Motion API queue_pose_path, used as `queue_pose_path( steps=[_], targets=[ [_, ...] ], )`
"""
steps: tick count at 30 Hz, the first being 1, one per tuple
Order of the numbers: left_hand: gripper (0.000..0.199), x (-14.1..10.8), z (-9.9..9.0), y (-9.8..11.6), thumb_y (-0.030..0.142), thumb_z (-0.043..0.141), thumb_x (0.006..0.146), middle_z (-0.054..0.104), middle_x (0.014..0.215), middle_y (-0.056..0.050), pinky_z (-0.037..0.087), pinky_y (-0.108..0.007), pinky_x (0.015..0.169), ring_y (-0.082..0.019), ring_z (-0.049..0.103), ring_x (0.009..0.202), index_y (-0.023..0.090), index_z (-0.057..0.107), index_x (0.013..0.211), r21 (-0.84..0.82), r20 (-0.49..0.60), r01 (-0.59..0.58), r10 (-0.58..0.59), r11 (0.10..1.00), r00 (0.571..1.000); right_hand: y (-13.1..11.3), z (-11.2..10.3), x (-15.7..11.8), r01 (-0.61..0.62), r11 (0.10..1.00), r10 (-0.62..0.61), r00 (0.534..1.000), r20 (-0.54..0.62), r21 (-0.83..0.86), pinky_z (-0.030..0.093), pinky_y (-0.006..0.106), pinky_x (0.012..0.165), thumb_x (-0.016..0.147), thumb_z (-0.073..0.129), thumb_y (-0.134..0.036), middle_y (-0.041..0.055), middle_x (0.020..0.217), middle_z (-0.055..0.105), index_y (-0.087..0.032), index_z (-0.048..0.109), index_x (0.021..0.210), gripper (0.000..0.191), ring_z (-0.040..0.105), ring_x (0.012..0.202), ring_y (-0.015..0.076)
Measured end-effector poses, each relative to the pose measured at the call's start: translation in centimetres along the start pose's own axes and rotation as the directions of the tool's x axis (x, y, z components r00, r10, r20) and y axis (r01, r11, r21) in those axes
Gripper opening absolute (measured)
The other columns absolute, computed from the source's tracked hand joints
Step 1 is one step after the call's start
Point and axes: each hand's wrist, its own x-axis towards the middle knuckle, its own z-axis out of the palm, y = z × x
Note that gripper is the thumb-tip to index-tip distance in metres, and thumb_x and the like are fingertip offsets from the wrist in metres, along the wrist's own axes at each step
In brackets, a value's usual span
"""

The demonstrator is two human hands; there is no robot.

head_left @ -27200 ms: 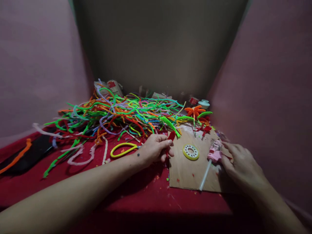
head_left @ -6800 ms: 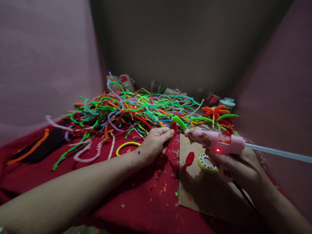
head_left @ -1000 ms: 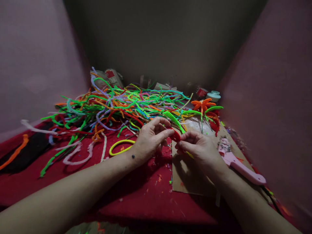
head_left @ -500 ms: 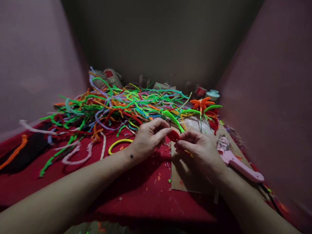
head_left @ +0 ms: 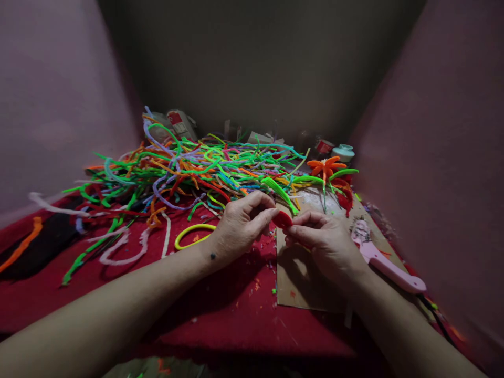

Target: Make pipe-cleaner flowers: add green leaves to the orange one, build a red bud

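Note:
A small red fuzzy petal (head_left: 282, 219), seemingly shaped from pipe cleaner, is stretched between my two hands above the cardboard's left edge. My left hand (head_left: 249, 220) pinches its left end between thumb and fingers. At the other end, my right hand (head_left: 321, 239) grips it with thumb and fingertips, which hide that part. Just behind the hands lies a green pipe-cleaner leaf (head_left: 279, 193). An orange pipe-cleaner flower (head_left: 326, 168) with a stem stands beyond my right hand, beside red petals (head_left: 345, 197).
A tangled heap of coloured pipe cleaners (head_left: 189, 168) covers the back of the red cloth (head_left: 220, 325). A pink glue gun (head_left: 388, 268) rests on the cardboard (head_left: 293, 291) at right. A yellow ring (head_left: 192, 229) lies left of my wrist. A pale jar (head_left: 343, 153) stands behind.
Both hands keep their pinch on the red petal. It has shifted very slightly to the right and turned a little; the things around look unmoved.

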Motion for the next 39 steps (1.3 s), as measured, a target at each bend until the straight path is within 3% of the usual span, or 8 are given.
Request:
queue_pose_path(
  steps=[13,24,30,39],
  targets=[
    [0.011,-0.2,-0.1,0.3,0.026,0.054,0.084,0.051,0.054,0.005,0.036,-0.019,0.044,-0.006,0.047,0.044,0.017,0.054,0.077,0.026,0.004,-0.013,0.013,1.000,1.000,-0.9,-0.1,-0.3,0.073,0.995,-0.068,0.996,0.063,-0.071,0.043,0.026,0.056,0.063,0.070,-0.016,-0.0018,0.057,0.062,-0.017,0.062,0.064,0.009,0.057,0.053,0.0115],
    [0.011,0.3,-0.6,0.5,0.024,0.056,0.082,0.050,0.051,0.006,0.036,-0.017,0.041,-0.006,0.047,0.042,0.017,0.054,0.074,0.016,-0.064,0.011,-0.010,1.000,0.998,-1.7,-0.1,2.1,0.097,0.990,-0.081,0.985,0.149,-0.098,0.042,0.028,0.056,0.060,0.070,-0.012,-0.0031,0.049,0.060,-0.017,0.063,0.063,0.009,0.057,0.048,0.0120],
    [0.011,0.3,-0.5,0.0,0.025,0.056,0.082,0.050,0.054,0.005,0.038,-0.018,0.041,-0.006,0.047,0.043,0.016,0.054,0.076,-0.004,-0.026,0.007,-0.007,1.000,1.000,-1.1,-0.5,1.7,0.082,0.991,-0.066,0.987,0.148,-0.103,0.042,0.026,0.056,0.061,0.071,-0.015,-0.0028,0.054,0.062,-0.017,0.064,0.065,0.008,0.056,0.050,0.0106],
    [0.010,0.0,-0.1,0.3,0.022,0.057,0.081,0.052,0.055,0.004,0.039,-0.017,0.041,-0.006,0.048,0.043,0.014,0.053,0.076,-0.058,-0.011,0.038,-0.038,0.998,0.999,-1.2,-0.8,1.0,0.167,0.972,-0.144,0.979,0.141,-0.165,0.045,0.026,0.060,0.066,0.067,-0.016,-0.0011,0.058,0.064,-0.017,0.065,0.068,0.003,0.059,0.056,0.0114]
  ],
)
